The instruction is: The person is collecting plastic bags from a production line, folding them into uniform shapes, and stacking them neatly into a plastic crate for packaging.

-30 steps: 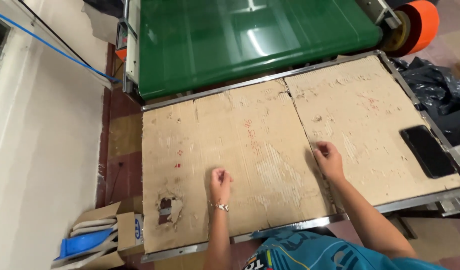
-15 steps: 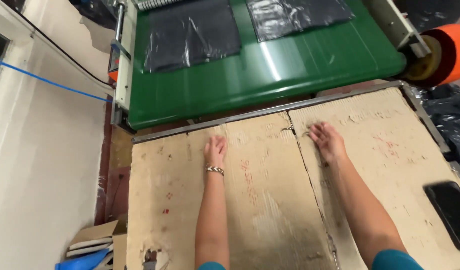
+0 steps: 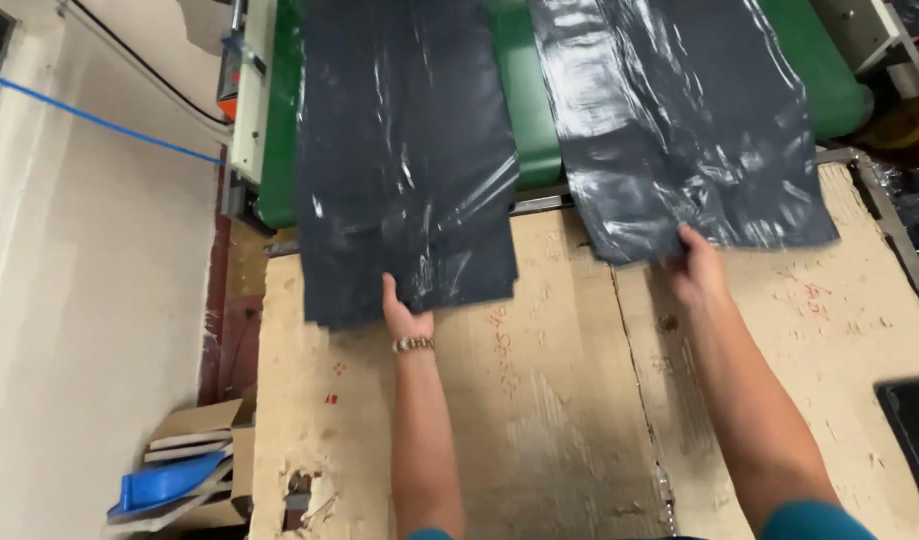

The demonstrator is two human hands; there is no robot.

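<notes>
Two stacks of black plastic bags hang off a green conveyor belt [image 3: 529,110] onto a cardboard-covered table [image 3: 539,400]. My left hand [image 3: 404,315] grips the near edge of the left stack of bags [image 3: 404,160], fingers tucked under the plastic. My right hand [image 3: 694,265] holds the near edge of the right stack of bags [image 3: 679,120]. A metal watch band sits on my left wrist. Both arms reach forward over the worn cardboard.
A black phone [image 3: 914,420] lies at the table's right edge. An open cardboard box with a blue item [image 3: 174,480] stands on the floor at the left. An orange roll [image 3: 909,120] sits at the belt's right end. A white wall with a blue cable lies left.
The bags have travelled down the belt to the table edge. My hands moved forward from the bare cardboard and took hold of the bags' near edges. The view tilted toward the belt.
</notes>
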